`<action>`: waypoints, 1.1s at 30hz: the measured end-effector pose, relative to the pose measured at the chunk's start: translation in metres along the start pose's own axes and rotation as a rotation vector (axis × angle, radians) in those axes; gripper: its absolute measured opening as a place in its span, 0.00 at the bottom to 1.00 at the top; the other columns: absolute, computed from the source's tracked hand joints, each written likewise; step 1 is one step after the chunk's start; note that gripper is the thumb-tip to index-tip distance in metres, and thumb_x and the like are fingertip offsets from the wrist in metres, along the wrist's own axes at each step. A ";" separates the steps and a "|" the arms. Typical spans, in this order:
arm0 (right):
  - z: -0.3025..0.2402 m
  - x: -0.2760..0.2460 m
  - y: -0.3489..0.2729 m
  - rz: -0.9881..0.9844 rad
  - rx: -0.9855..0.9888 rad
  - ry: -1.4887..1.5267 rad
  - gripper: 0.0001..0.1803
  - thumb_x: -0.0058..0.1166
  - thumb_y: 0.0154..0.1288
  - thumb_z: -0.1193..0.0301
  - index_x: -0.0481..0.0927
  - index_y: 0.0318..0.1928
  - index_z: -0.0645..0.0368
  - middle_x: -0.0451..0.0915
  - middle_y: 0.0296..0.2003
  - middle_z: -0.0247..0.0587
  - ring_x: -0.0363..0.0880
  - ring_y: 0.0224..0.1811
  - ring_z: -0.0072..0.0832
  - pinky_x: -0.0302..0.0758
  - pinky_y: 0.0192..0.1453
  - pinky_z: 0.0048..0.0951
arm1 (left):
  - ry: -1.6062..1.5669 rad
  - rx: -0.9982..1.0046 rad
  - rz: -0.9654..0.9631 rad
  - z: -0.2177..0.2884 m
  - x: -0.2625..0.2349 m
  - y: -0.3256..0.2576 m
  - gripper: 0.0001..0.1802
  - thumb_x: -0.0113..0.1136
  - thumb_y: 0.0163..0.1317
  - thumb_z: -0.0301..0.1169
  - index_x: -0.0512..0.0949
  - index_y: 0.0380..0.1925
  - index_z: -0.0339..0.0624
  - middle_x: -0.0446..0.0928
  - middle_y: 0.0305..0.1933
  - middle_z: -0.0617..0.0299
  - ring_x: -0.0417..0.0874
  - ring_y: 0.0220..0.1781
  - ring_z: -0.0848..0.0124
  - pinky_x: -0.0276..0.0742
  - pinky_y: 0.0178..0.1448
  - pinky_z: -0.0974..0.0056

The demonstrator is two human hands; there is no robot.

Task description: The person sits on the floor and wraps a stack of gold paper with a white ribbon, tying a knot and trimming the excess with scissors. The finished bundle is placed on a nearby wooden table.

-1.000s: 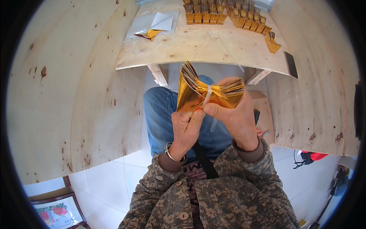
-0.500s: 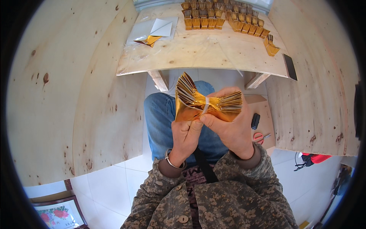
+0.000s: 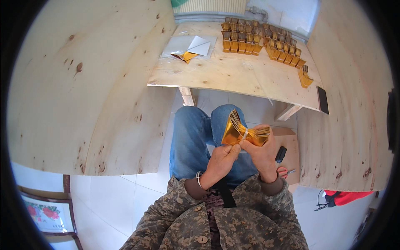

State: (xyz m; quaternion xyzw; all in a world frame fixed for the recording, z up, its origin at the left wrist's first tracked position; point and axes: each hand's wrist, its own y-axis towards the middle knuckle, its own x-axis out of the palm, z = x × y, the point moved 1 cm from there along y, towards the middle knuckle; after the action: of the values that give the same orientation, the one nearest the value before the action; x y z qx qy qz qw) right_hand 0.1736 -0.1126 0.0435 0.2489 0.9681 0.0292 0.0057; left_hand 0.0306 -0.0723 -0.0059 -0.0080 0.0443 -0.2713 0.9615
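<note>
- left hand (image 3: 221, 161) pinches the lower edge of the fanned gold paper bundle (image 3: 233, 134)
- right hand (image 3: 262, 156) grips its right side
- bundle sits above the knees, a pale band (image 3: 245, 134) around its middle
- similar bundles (image 3: 242, 46) stand on the table (image 3: 200, 78)

Small handcraft workspace; whether in home or workshop, cannot tell. Raw plywood table (image 3: 225, 76), gold folded bundles (image 3: 242, 48) in rows along far edge toward far right corner, white sheet (image 3: 199, 46) near left edge. Plywood panels (image 3: 112, 108) flank both side edges. White tiled floor (image 3: 104, 208), scissors (image 3: 287, 171) on cardboard (image 3: 290, 143), framed flower picture (image 3: 48, 216) at left.
</note>
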 end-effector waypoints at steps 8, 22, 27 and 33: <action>0.011 0.011 -0.010 -0.021 0.104 0.189 0.22 0.70 0.56 0.81 0.72 0.48 0.63 0.80 0.40 0.39 0.80 0.40 0.20 0.80 0.43 0.22 | 0.062 -0.035 0.077 0.001 -0.006 -0.017 0.31 0.53 0.76 0.50 0.77 0.22 0.35 0.73 0.17 0.60 0.72 0.20 0.70 0.67 0.28 0.61; 0.015 0.034 0.004 -0.151 0.187 0.201 0.24 0.72 0.55 0.80 0.73 0.49 0.63 0.81 0.40 0.37 0.80 0.40 0.21 0.79 0.45 0.24 | -0.129 -0.151 0.215 -0.010 -0.019 -0.023 0.31 0.54 0.75 0.50 0.77 0.20 0.36 0.69 0.14 0.64 0.69 0.20 0.76 0.64 0.27 0.63; 0.020 0.051 0.017 -0.134 0.213 0.023 0.22 0.71 0.53 0.79 0.74 0.46 0.61 0.79 0.38 0.34 0.78 0.39 0.20 0.78 0.43 0.24 | -0.288 -0.248 0.246 -0.021 -0.022 -0.019 0.26 0.56 0.76 0.49 0.76 0.21 0.43 0.69 0.18 0.71 0.67 0.17 0.81 0.59 0.22 0.71; 0.043 0.013 0.035 -0.137 0.323 -0.051 0.23 0.73 0.53 0.77 0.75 0.47 0.64 0.80 0.38 0.36 0.79 0.38 0.20 0.78 0.43 0.23 | -0.372 -0.355 0.131 -0.038 0.004 0.004 0.29 0.56 0.73 0.50 0.76 0.19 0.39 0.71 0.18 0.68 0.70 0.23 0.79 0.64 0.30 0.66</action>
State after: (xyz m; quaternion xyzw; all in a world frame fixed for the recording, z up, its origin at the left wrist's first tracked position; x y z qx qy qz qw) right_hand 0.1802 -0.0738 0.0023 0.1806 0.9744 -0.1336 -0.0076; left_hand 0.0328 -0.0711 -0.0447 -0.2233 -0.0860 -0.1904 0.9521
